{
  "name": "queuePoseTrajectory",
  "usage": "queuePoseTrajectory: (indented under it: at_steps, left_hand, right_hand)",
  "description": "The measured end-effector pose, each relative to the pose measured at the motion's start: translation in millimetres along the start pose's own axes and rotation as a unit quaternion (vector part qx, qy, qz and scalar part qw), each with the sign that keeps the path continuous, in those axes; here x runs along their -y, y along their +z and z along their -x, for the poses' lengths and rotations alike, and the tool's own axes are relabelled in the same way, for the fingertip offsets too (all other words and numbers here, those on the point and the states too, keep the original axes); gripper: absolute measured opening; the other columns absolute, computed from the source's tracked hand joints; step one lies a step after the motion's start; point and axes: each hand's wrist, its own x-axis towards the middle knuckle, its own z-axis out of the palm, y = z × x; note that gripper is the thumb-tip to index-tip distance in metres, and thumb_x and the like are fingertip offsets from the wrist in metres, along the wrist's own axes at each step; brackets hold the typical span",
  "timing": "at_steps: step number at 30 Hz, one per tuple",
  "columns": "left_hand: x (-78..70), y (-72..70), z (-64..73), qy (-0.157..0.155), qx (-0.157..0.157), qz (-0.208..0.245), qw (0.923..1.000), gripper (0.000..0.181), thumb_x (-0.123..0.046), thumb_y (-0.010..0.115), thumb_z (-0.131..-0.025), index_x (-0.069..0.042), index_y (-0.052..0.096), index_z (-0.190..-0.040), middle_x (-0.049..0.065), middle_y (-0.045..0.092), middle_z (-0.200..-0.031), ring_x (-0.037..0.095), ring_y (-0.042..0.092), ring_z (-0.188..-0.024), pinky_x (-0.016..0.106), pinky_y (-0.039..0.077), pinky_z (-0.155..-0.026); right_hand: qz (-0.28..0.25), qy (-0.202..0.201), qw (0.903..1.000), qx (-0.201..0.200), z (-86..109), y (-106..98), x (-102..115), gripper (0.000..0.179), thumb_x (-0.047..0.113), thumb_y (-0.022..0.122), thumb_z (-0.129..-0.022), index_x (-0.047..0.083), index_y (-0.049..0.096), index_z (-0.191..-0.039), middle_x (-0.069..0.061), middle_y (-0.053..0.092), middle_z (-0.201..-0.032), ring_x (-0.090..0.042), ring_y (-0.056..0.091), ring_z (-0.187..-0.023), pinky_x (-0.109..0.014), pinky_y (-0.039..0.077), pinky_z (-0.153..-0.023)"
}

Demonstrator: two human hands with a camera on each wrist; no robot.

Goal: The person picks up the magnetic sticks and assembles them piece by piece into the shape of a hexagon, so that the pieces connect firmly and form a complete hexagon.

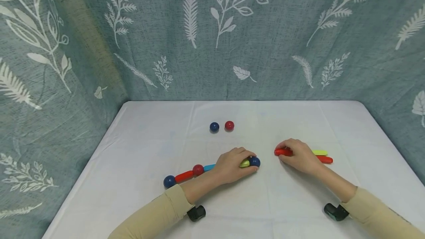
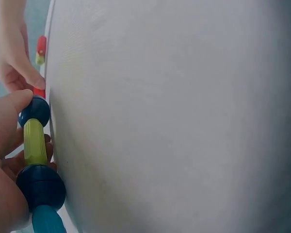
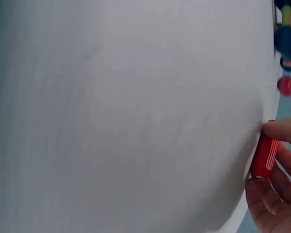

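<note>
Left hand point(image 1: 234, 166) grasps the rod-and-ball chain point(image 1: 196, 170) at its yellow-green rod point(image 2: 35, 141).
Right hand point(image 1: 299, 156) pinches a red rod point(image 3: 265, 156); next likely joins it to the chain's blue end ball point(image 1: 254, 162).

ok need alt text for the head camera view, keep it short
Two hands work on a white table: the left hand grips a chain of coloured rods and balls at its green rod and end blue ball, while the right hand holds a red rod. A loose blue ball and red ball lie beyond, before a leaf-print curtain.
</note>
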Motion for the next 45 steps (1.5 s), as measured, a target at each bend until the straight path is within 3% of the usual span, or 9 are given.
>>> queuePoseTrajectory:
  at_steps: [12, 21, 30, 34, 40, 45]
  left_hand:
    - [2.3, -1.0, 2.4, 0.008, -0.010, -0.003, 0.9999, 0.038, -0.044, 0.064, -0.093, -0.020, 0.065, -0.123, -0.003, 0.064, -0.111, 0.010, 0.057, -0.096, 0.022, 0.047, -0.079]
    - [4.8, -1.7, 6.2, 0.010, -0.012, -0.006, 0.9999, 0.038, -0.044, 0.064, -0.093, -0.020, 0.065, -0.123, -0.003, 0.064, -0.110, 0.010, 0.057, -0.095, 0.022, 0.047, -0.076]
    - [7.8, -5.8, 9.6, -0.003, 0.002, 0.001, 1.0000, 0.039, -0.044, 0.066, -0.091, -0.021, 0.065, -0.123, -0.005, 0.063, -0.110, 0.009, 0.056, -0.096, 0.023, 0.047, -0.079]
    - [1.3, -6.5, 5.8, -0.001, -0.013, -0.005, 0.9999, 0.038, -0.042, 0.068, -0.089, -0.019, 0.068, -0.119, -0.004, 0.065, -0.108, 0.010, 0.057, -0.097, 0.023, 0.048, -0.080]
    - [-7.3, 0.8, -3.6, 0.023, -0.044, -0.021, 0.9986, 0.027, -0.037, 0.070, -0.089, -0.015, 0.072, -0.105, -0.003, 0.066, -0.094, 0.009, 0.056, -0.083, 0.017, 0.045, -0.067]
    - [-3.2, 4.7, -4.7, 0.001, -0.029, 0.001, 0.9996, 0.020, -0.033, 0.071, -0.090, -0.016, 0.072, -0.100, -0.005, 0.065, -0.089, 0.007, 0.054, -0.079, 0.017, 0.043, -0.066]
  right_hand:
    - [-0.054, -0.055, 0.9962, 0.040, 1.2, 23.3, 28.8, 0.021, 0.007, 0.074, -0.084, 0.011, 0.069, -0.105, 0.003, 0.064, -0.098, -0.014, 0.055, -0.085, -0.030, 0.050, -0.075]
    - [-0.061, -0.084, 0.9940, 0.035, 3.5, 27.7, 36.2, 0.021, 0.007, 0.075, -0.085, 0.012, 0.069, -0.105, 0.005, 0.064, -0.097, -0.012, 0.054, -0.083, -0.028, 0.049, -0.073]
    - [-0.053, -0.064, 0.9956, 0.044, 3.6, 26.0, 35.4, 0.023, 0.005, 0.076, -0.083, 0.011, 0.069, -0.104, 0.003, 0.066, -0.099, -0.014, 0.058, -0.088, -0.035, 0.052, -0.079]
    - [-0.058, -0.063, 0.9954, 0.042, 3.2, 26.1, 34.2, 0.024, 0.003, 0.076, -0.082, 0.010, 0.069, -0.104, 0.002, 0.066, -0.099, -0.015, 0.059, -0.088, -0.034, 0.052, -0.080]
    - [-0.077, -0.081, 0.9927, 0.046, 0.8, 29.3, 36.5, 0.025, 0.002, 0.075, -0.082, 0.007, 0.069, -0.106, 0.000, 0.067, -0.100, -0.015, 0.061, -0.087, -0.030, 0.054, -0.079]
    - [-0.093, -0.062, 0.9908, 0.076, -3.9, 24.8, 37.4, 0.027, -0.003, 0.067, -0.082, 0.006, 0.067, -0.107, 0.001, 0.065, -0.100, -0.015, 0.060, -0.088, -0.030, 0.053, -0.079]
